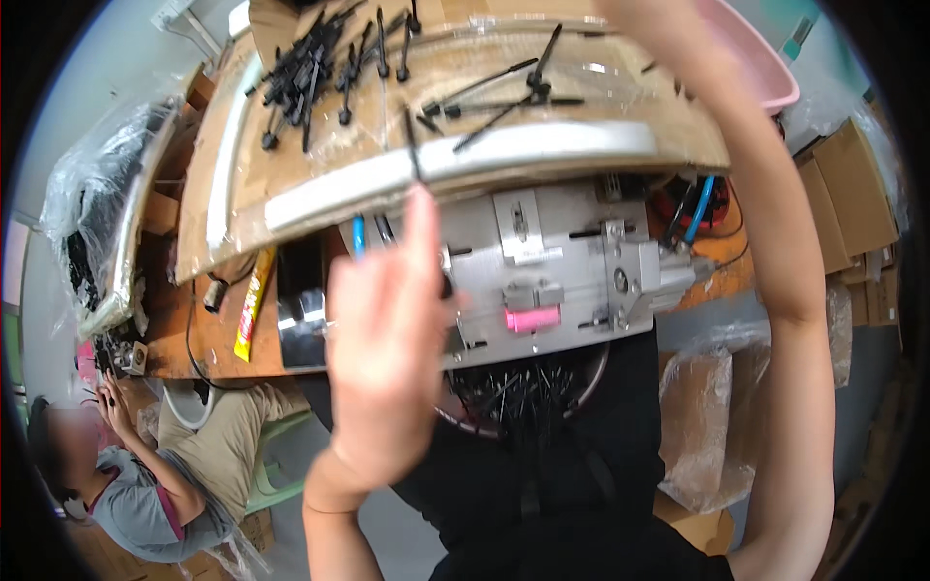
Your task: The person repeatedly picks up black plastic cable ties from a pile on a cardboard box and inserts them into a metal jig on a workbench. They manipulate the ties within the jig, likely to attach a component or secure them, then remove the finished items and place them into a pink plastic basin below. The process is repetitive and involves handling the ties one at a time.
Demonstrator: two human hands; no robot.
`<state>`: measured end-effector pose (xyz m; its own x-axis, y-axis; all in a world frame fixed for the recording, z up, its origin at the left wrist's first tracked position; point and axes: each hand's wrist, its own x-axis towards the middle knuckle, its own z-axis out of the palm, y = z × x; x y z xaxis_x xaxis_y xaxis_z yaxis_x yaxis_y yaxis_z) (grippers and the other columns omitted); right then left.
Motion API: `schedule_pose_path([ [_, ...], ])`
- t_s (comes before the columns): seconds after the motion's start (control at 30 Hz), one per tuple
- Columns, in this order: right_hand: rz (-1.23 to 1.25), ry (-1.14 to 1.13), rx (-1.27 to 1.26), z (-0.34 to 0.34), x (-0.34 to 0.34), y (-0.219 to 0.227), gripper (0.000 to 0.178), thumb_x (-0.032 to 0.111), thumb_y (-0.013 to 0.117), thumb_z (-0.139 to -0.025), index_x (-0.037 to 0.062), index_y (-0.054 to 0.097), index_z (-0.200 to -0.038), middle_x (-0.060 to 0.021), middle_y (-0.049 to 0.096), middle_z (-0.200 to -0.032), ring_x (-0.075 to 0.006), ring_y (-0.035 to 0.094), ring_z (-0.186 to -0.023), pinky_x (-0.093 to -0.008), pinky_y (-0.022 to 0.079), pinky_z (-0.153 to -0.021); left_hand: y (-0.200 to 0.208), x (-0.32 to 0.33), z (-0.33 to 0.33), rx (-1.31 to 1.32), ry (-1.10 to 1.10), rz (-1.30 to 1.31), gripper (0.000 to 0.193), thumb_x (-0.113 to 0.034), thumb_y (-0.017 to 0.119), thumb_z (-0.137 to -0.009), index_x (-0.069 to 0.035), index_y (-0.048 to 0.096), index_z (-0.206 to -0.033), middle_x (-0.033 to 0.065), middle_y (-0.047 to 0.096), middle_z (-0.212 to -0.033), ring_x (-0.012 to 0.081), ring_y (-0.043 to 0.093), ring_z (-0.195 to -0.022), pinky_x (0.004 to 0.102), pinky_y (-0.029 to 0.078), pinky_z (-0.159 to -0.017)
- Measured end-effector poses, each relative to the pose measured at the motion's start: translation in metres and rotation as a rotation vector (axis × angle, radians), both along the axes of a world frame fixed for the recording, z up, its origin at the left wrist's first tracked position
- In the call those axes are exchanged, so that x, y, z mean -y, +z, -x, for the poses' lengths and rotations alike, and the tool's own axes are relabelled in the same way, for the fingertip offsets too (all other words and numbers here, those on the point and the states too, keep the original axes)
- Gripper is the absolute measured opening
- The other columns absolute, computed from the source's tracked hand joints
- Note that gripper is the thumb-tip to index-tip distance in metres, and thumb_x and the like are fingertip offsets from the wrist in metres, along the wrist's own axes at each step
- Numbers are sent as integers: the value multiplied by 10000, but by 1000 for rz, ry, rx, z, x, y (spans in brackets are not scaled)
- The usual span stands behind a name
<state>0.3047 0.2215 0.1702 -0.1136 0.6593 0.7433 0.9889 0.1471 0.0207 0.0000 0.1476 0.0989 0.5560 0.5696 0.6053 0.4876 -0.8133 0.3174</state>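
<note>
My left hand (383, 349), blurred by motion, is raised in front of a metal fixture plate (576, 257). Its index finger stretches forward along a thin black rod (411, 145), which appears gripped in the hand; a dark knob shows beside the fingers. At the top edge, my right hand (654, 19) reaches over the far side of the cardboard-covered surface, its fingers out of the picture. Loose black rods with knobbed ends (305, 77) lie piled at the far left, and several more (533, 92) lie scattered at the middle. A pink block (533, 320) sits on the fixture's near part.
White foam strips (465, 165) edge the raised cardboard (339, 174). A container of black rods (523, 392) rests at my lap. A yellow packet (254, 305) and a dark phone-like slab (302, 310) lie left. A pink basin (756, 58) stands far right; a co-worker (160, 474) sits left.
</note>
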Motion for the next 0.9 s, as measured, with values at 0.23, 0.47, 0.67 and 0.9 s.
schedule_pose_path([
  [0.23,36,86,-592,25,82,-17,209,138,610,-945,35,660,-1120,-30,646,-777,-80,556,-666,-208,438,-577,-87,81,-20,-254,2,26,590,20,610,-721,63,539,-1305,71,475,-900,205,487,-800,304,443,-727],
  [0.47,-3,181,-842,33,153,-36,193,-9,580,-922,-45,640,-1102,-89,670,-937,-104,585,-783,-215,458,-674,-88,79,-35,-288,12,71,624,-7,716,-731,37,530,-1325,59,540,-958,243,491,-905,354,432,-800],
  [0.67,58,154,-740,98,190,-101,473,-88,747,-764,-72,608,-1216,-112,676,-1006,-116,619,-743,-243,518,-664,-81,72,-21,-344,-38,146,653,-11,658,-732,42,487,-1360,78,495,-928,240,495,-871,335,454,-798],
  [0.9,267,168,-537,136,217,-170,693,-30,784,-704,-83,508,-1339,-80,526,-669,-186,500,-545,-337,434,-527,7,-74,-53,-29,1,-217,258,41,518,-900,-104,656,-1064,95,631,-1050,248,588,-866,341,472,-792],
])
